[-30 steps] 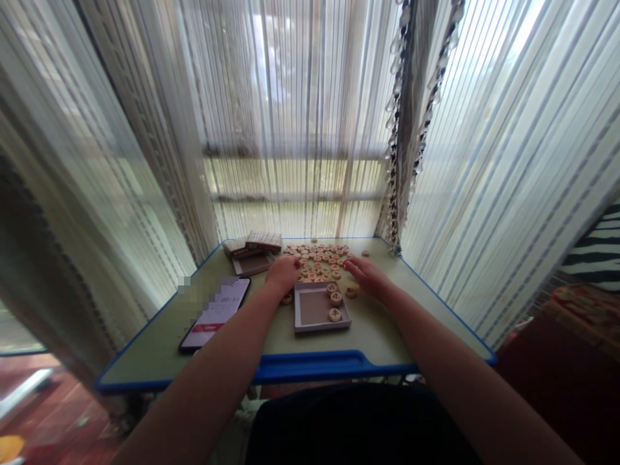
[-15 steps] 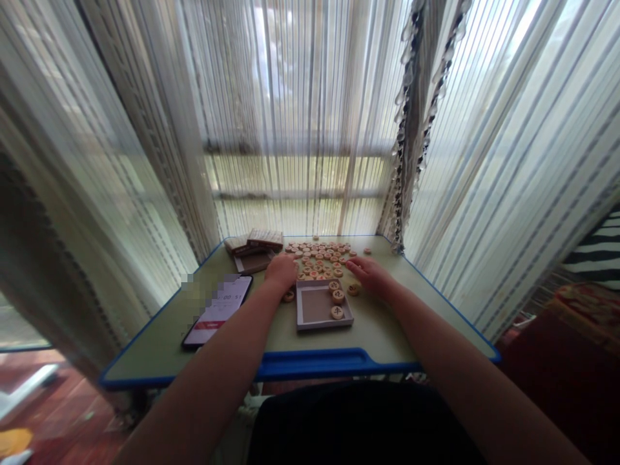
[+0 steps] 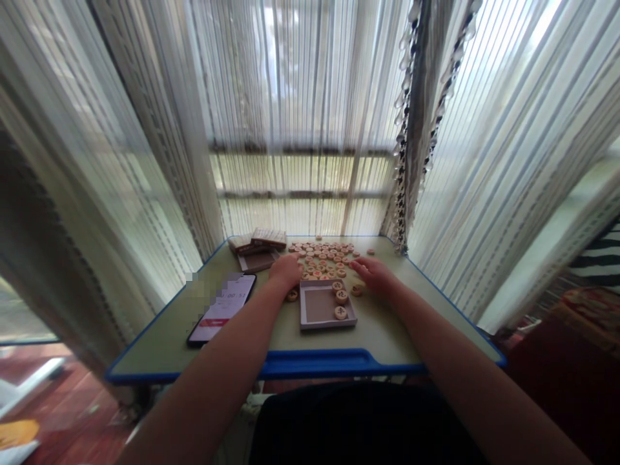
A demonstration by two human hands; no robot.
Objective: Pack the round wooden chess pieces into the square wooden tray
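Many round wooden Chinese chess pieces [image 3: 323,256] with red or dark characters lie spread over the far middle of the table. At their left edge is my left hand [image 3: 287,270], back towards me, its fingertips mostly hidden. On the opposite side, my right hand [image 3: 374,274] has its fingers stretched towards the nearest pieces, with nothing visible held. A shallow open box tray [image 3: 317,326] sits between my forearms, with three pieces along its right side, one of them a dark-marked piece [image 3: 340,312]. Single pieces rest beside it, one at right [image 3: 357,290] and one below my left hand [image 3: 291,295].
A phone [image 3: 220,313] showing a timer lies left of my left forearm. Behind it are another open box tray [image 3: 256,259] and stacked boxes [image 3: 268,237]. The table [image 3: 387,345] has a blue rim. Striped curtains [image 3: 300,116] hang beyond its far edge.
The whole view has shifted slightly, moving the table and things a little rightward in the picture. Both hands keep nearly the same places beside the pieces.
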